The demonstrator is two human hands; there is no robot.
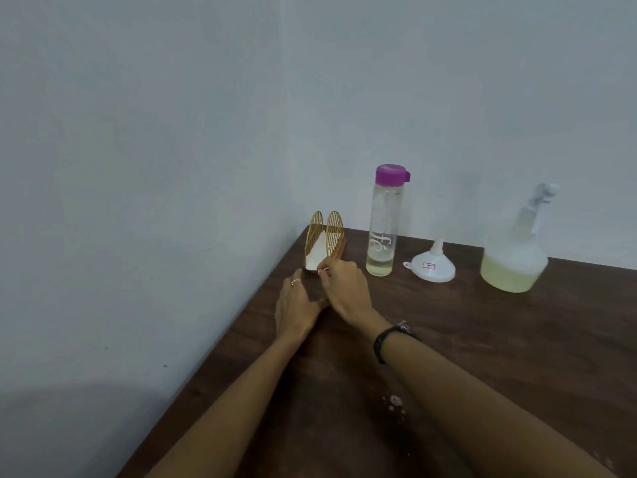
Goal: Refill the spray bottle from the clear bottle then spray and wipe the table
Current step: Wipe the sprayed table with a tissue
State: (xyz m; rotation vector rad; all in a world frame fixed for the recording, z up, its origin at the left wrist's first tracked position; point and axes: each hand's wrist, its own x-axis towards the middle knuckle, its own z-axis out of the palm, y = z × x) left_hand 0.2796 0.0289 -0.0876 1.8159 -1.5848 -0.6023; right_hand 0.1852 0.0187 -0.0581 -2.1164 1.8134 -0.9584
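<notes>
A tall clear bottle (383, 229) with a purple cap stands near the table's back edge, holding a little pale liquid at the bottom. The translucent spray bottle (515, 257) stands at the far right, pale yellow liquid in its base. A white funnel (432, 263) lies mouth-down between them. At the back left corner a gold wire napkin holder (325, 238) contains white napkins (316, 251). My right hand (343, 289) pinches the front edge of a napkin. My left hand (296, 307) rests flat on the table just in front of the holder.
The dark wooden table (465, 339) meets a plain grey wall behind and ends at its left edge beside my left arm. A small wet, speckled patch (394, 403) lies on the tabletop between my forearms. My right wrist wears a black watch (391, 338).
</notes>
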